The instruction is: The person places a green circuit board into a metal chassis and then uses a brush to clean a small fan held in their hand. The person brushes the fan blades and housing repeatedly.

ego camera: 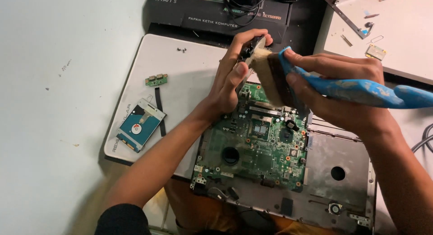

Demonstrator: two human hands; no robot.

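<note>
Above the far edge of the green circuit board (255,149), both hands meet. Left hand (234,74) has its grip closed on a small dark part (251,47), held up off the board, fingers wrapped around it, thumb on the near side. Right hand (336,88) has its grip clamped on the blue handle (361,88) of a paintbrush; the pale bristles (266,68) press against the part.

Key relation: the brush's long axis runs roughly left-right, handle tail pointing out to the right, bristle end pointing left into the left hand. So the part lies directly left of the right grip, at the bristle tip, touching it. The part itself is tilted, long side running up and away from the person. Left hand is on it; right hand only reaches it through the brush.

Below the hands, the board sits in a grey laptop shell (333,172) across the person's lap. Left of that, on a white laptop lid (189,63): a hard drive (140,125), a small green connector board (156,79), a flat black ribbon (160,111). All well apart from both hands. Black keyboard box (216,13) at the far side, behind the hands. Blur on the part; can't tell its exact kind.
</note>
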